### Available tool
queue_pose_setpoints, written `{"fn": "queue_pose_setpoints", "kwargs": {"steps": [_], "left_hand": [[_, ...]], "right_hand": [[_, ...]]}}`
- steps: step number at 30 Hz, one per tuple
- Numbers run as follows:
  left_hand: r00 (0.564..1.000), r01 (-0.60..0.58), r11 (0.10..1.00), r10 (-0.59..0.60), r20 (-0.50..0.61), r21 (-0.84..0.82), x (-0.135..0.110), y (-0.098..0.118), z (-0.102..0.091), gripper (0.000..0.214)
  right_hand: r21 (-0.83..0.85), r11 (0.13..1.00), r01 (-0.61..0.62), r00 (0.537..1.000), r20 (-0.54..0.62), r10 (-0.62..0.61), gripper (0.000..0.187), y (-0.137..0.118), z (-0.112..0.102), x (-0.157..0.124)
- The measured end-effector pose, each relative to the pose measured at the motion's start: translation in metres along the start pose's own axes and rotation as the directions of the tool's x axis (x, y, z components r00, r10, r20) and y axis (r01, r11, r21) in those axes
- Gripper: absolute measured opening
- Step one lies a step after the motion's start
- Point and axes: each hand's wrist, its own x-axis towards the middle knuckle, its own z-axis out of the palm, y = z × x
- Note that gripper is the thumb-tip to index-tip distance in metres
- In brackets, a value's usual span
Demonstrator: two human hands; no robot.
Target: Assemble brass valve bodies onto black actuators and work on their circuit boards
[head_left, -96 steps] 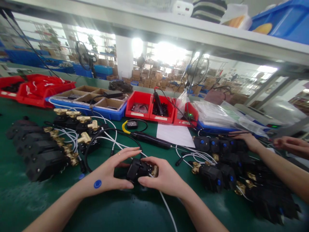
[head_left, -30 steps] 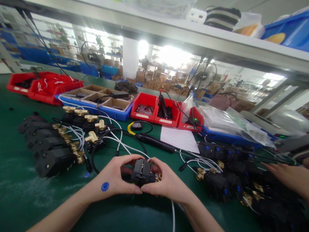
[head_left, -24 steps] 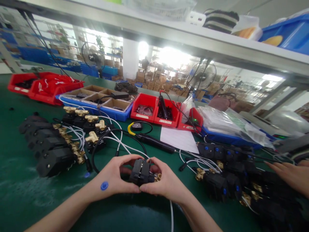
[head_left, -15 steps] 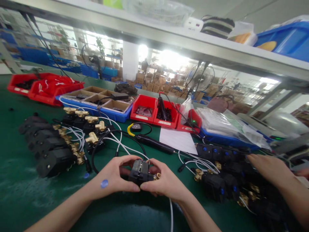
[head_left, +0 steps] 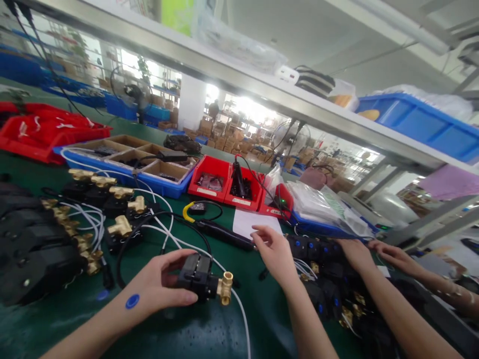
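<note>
My left hand (head_left: 164, 284) grips a black motorised valve (head_left: 196, 271) with its thumb and fingers. A brass tee fitting (head_left: 225, 288) sticks out of the valve's right side, and a white cable (head_left: 244, 319) runs near it. My right hand (head_left: 275, 252) is off the valve, fingers stretched out and apart, holding nothing that I can see. Its fingertips are by the tip end of a black electric screwdriver (head_left: 224, 233), which lies on the green bench (head_left: 179, 329). Whether they touch it, I cannot tell. The screwdriver has a yellow curved cable end (head_left: 187, 212).
Black valves with brass fittings (head_left: 33, 244) stand at left; brass tees (head_left: 119, 227) lie behind them. A blue divided tray (head_left: 160, 187) and red bins (head_left: 243, 199) line the back. At right, a co-worker's hands (head_left: 354, 254) are over more valves (head_left: 318, 294). A shelf (head_left: 239, 82) crosses overhead.
My right hand has let go of the valve and moved forward and right to the screwdriver's end. My left hand keeps the valve, its brass tee now showing. The view has turned right.
</note>
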Motion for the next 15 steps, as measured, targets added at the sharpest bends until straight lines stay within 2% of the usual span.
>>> {"fn": "queue_pose_setpoints", "kwargs": {"steps": [4, 7, 12, 15], "left_hand": [[0.995, 0.001, 1.0, -0.002, 0.104, 0.005, 0.003, -0.015, -0.002, 0.077], [0.997, -0.005, 0.999, 0.008, 0.083, -0.044, 0.005, -0.024, 0.0, 0.08], [1.0, -0.024, 0.992, 0.023, -0.01, -0.127, 0.005, -0.026, 0.003, 0.076], [0.999, -0.028, 0.987, 0.023, -0.036, -0.155, 0.006, -0.026, 0.002, 0.078]], "right_hand": [[-0.194, 0.976, 0.097, 0.994, 0.069, -0.085, 0.024, -0.008, 0.016, 0.025], [-0.316, 0.94, 0.129, 0.99, 0.092, -0.105, 0.021, -0.018, 0.032, 0.045], [-0.464, 0.886, 0.001, 0.997, -0.069, -0.038, 0.027, -0.027, 0.033, 0.103], [-0.515, 0.855, -0.061, 0.996, -0.091, 0.016, 0.033, -0.032, 0.028, 0.139]]}}
